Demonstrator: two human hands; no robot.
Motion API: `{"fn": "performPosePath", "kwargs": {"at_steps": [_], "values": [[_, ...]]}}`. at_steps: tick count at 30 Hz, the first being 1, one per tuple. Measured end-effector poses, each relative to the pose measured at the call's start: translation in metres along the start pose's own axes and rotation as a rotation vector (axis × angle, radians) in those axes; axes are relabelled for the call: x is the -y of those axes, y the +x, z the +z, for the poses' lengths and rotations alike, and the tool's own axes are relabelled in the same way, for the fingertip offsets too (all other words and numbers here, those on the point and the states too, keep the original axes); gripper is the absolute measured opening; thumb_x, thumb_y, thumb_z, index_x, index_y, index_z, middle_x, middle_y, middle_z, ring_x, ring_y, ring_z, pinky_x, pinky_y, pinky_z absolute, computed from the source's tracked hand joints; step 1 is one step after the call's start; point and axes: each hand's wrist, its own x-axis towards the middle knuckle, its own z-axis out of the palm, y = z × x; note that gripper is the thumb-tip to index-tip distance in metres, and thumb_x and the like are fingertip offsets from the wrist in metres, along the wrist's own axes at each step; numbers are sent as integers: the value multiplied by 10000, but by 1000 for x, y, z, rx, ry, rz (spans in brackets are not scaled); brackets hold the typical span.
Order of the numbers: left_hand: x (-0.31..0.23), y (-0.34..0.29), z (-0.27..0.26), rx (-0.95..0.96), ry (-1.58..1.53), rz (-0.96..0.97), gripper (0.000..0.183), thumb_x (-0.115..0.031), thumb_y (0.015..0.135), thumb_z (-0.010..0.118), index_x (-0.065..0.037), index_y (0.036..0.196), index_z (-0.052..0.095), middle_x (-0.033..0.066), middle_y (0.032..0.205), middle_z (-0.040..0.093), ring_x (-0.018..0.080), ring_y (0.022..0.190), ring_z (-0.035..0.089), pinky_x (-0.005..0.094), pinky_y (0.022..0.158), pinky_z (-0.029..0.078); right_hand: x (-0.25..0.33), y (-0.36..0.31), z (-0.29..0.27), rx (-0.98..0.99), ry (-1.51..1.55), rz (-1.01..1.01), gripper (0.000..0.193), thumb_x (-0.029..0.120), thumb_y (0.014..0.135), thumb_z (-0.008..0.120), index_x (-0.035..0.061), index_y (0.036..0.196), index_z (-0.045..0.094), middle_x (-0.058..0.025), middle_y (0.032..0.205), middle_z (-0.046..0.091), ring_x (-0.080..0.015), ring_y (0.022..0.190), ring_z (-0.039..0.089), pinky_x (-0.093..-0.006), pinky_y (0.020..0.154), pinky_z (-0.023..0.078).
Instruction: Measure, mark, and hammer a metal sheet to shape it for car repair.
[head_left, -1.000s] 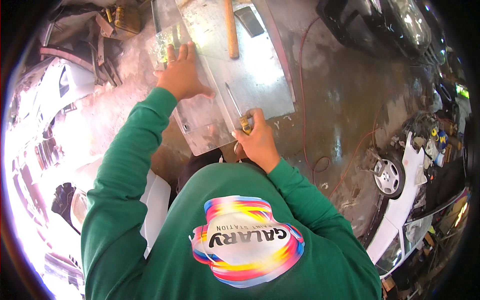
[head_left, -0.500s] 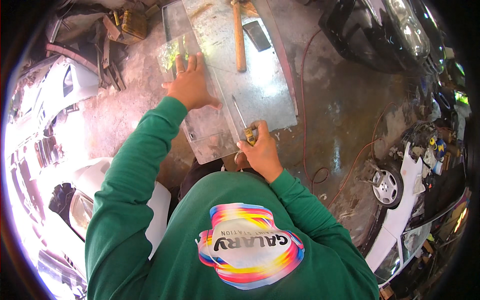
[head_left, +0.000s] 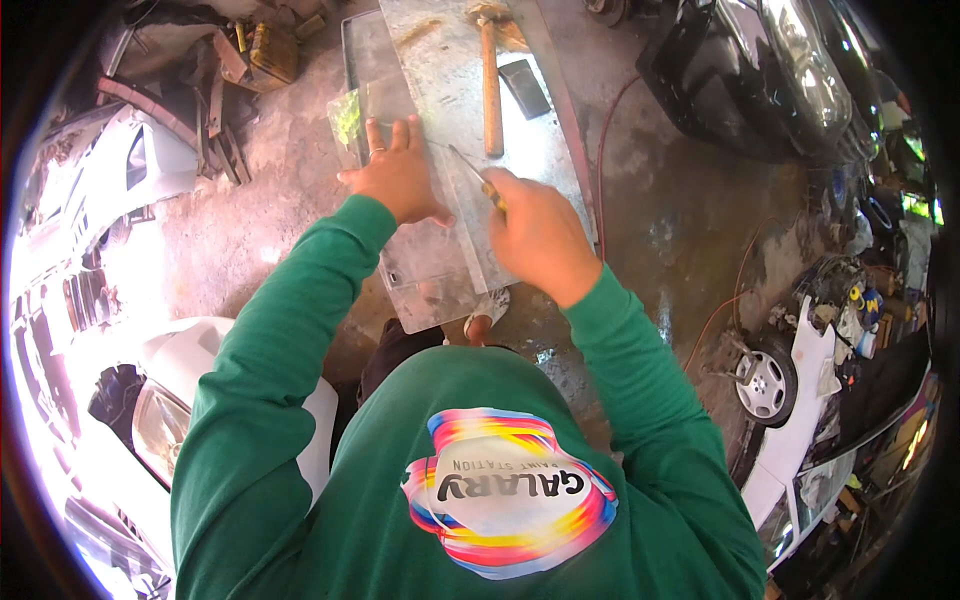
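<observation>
My left hand (head_left: 393,180) lies flat with fingers spread on a clear, scuffed plastic sheet (head_left: 428,297). My right hand (head_left: 540,232) is closed around a yellow-handled screwdriver (head_left: 491,192). Its thin shaft points up and left, with the tip at or just over the sheet, right of my left hand; I cannot tell if it touches. Under and beside the plastic lies a grey metal sheet (head_left: 545,140). A hammer (head_left: 491,95) with a wooden handle and a dark flat rectangular block (head_left: 525,88) rest on the metal.
A dark car front (head_left: 740,80) stands at the upper right. A thin red hose (head_left: 603,150) runs over the floor. On the right are a wheel (head_left: 767,385) and a white car panel (head_left: 790,440). White car parts (head_left: 180,400) are at left, with a yellow container (head_left: 273,52) at upper left.
My right hand has moved up and forward along the sheet with the screwdriver, whose tip is now farther up and left. My left hand stays flat on the plastic.
</observation>
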Motion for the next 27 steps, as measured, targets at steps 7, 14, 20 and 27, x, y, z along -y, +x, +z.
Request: {"fn": "performPosePath", "kwargs": {"at_steps": [7,14,20,27], "values": [[0,-2,-2,8,3,-7,1657,-559,625,1072,-55,1814,35,117,1902,136,485,1737,46,924,1139,381,22,75,-9,48,-182,-28,328,131,927,686,79,1225,816,-241,1045,806,-465,985,767,-549,888,607],[4,1,2,-13,12,3,1660,-562,617,1073,-53,1814,42,114,1889,176,494,1732,66,931,1125,390,35,115,-28,212,-250,80,295,158,938,693,86,1187,832,-246,1071,812,-436,1028,780,-510,917,620],[1,3,3,-15,22,-8,1597,-558,644,1061,-86,1818,86,83,1865,227,488,1734,61,931,1153,357,34,128,-27,325,-294,76,262,135,929,686,52,1142,815,-256,1077,809,-454,1027,773,-522,909,616],[3,2,2,-14,8,-20,1603,-566,642,1060,-94,1820,81,64,1868,215,468,1740,62,929,1159,352,29,114,-26,301,-240,38,260,134,933,688,46,1152,799,-262,1039,805,-455,993,774,-522,890,613]]}}
